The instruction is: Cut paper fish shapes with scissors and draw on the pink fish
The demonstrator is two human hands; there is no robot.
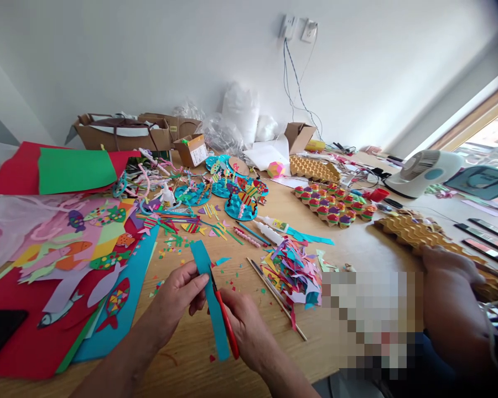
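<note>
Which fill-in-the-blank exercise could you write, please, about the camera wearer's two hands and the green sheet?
1. The long blue paper strip is pinched in the wearer's ____ hand.
2. The wearer's right hand holds red-handled metal ____.
3. The rectangular green paper-like sheet lies on a ____ sheet.
Missing words: left; scissors; red.

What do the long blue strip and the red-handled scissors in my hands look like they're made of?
Long blue strip: probably matte card or craft paper, being thin, straight-edged and without shine. Red-handled scissors: handles likely smooth plastic, given their even bright red; blades too hidden to tell.
</note>
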